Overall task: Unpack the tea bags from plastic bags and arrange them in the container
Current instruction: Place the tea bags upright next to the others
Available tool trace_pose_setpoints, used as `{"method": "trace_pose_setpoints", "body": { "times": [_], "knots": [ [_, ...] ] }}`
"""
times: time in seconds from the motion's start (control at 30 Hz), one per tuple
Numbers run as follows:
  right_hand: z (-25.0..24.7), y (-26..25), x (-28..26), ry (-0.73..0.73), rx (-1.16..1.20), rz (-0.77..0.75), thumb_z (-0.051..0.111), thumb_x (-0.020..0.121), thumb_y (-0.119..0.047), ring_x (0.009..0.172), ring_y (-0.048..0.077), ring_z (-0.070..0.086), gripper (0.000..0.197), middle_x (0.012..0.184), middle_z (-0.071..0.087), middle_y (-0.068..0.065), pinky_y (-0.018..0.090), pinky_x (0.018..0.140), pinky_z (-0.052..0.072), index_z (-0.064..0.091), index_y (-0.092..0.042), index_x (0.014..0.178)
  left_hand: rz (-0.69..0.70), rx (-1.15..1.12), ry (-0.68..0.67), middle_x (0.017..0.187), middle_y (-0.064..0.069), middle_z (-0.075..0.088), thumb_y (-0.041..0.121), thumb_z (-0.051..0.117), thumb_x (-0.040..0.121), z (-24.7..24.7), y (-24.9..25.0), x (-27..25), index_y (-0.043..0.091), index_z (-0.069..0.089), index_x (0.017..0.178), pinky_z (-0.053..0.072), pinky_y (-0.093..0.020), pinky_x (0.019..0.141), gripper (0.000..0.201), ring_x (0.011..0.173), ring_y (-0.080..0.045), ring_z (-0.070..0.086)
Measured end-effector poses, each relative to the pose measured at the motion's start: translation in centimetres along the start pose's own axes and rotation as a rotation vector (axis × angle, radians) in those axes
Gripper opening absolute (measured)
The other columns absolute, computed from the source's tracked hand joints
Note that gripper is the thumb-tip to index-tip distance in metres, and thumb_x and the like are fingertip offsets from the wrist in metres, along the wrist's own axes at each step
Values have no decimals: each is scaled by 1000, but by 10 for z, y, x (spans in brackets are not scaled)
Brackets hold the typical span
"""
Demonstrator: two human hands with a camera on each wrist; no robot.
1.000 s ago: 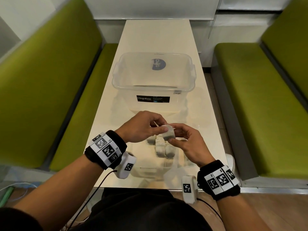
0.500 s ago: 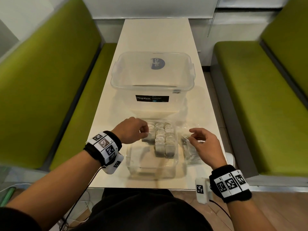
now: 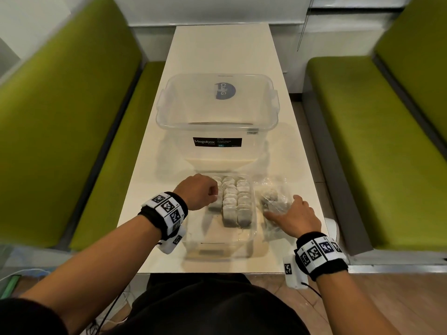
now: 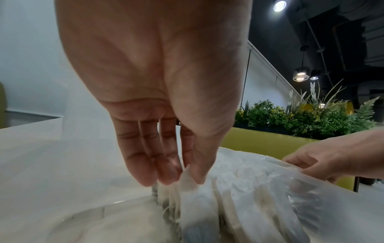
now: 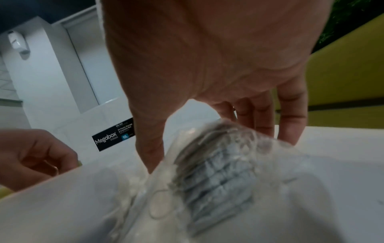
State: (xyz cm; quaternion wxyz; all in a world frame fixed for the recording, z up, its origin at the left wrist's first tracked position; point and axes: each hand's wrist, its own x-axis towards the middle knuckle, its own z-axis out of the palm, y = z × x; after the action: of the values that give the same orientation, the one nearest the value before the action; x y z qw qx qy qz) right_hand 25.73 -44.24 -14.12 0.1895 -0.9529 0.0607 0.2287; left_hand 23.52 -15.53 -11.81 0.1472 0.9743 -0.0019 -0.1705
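Note:
A small clear container (image 3: pixel 217 252) at the table's near edge holds several tea bags (image 3: pixel 235 201) standing in rows. My left hand (image 3: pixel 212 192) is over its left row. In the left wrist view, thumb and fingers of that hand (image 4: pixel 187 172) pinch the top of one tea bag (image 4: pixel 187 184) among the others. Right of the container lies a crumpled clear plastic bag (image 3: pixel 274 197) with more tea bags inside. My right hand (image 3: pixel 284 209) lies on it. The right wrist view shows that hand (image 5: pixel 218 148) spanning the plastic bag (image 5: pixel 218 180), thumb on one side and fingers on the other.
A large clear Megabox bin (image 3: pixel 217 142) stands on the white table (image 3: pixel 217 44) just behind the small container. Green benches flank the table on the left (image 3: pixel 72 141) and right (image 3: pixel 362 153). The table's near edge runs right in front of my body.
A second ago both hands held one tea bag above the container. They have parted: the left went down to the left row with the tea bag, the right moved right onto the plastic bag.

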Motion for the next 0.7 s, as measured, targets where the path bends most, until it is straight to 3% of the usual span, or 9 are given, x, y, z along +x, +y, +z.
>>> {"method": "trace_pose_setpoints", "body": {
  "times": [0.1, 0.2, 0.47, 0.53, 0.7],
  "knots": [
    [5, 1, 5, -34, -17, 33, 75, 70, -69, 120, 31, 58, 87, 133, 59, 8, 44, 99, 49, 50, -14, 132, -13, 16, 37, 97, 7, 69, 32, 67, 92, 1, -1, 3, 24, 72, 96, 52, -32, 77, 10, 90, -17, 63],
    [5, 4, 7, -65, 32, 46, 76, 69, -60, 103, 28, 64, 65, 116, 65, 5, 44, 92, 53, 57, -17, 114, -30, 2, 70, 89, 9, 64, 32, 67, 93, 2, -1, 4, 24, 73, 96, 45, -29, 72, 10, 83, -15, 60],
    [0, 15, 4, -50, 214, 25, 78, 74, -35, 100, 30, 64, 53, 113, 66, 5, 45, 89, 54, 51, -19, 116, -43, -74, 64, 94, 3, 72, 31, 71, 93, 2, 0, 6, 21, 74, 96, 50, -31, 78, 11, 85, -18, 63],
    [0, 18, 3, -7, 270, -1, 81, 75, -35, 91, 29, 65, 48, 103, 68, 5, 42, 83, 55, 50, -21, 109, -54, -72, 64, 97, 2, 73, 31, 72, 93, 3, 0, 7, 21, 73, 97, 50, -31, 79, 11, 86, -18, 64],
    [-3, 20, -4, 85, 432, -92, 91, 72, -40, 86, 23, 69, 58, 96, 70, -2, 40, 77, 57, 51, -25, 111, -73, -74, 87, 99, 2, 73, 35, 72, 92, 1, 0, 5, 21, 72, 104, 45, -29, 76, 18, 88, -19, 64]
  ]
}}
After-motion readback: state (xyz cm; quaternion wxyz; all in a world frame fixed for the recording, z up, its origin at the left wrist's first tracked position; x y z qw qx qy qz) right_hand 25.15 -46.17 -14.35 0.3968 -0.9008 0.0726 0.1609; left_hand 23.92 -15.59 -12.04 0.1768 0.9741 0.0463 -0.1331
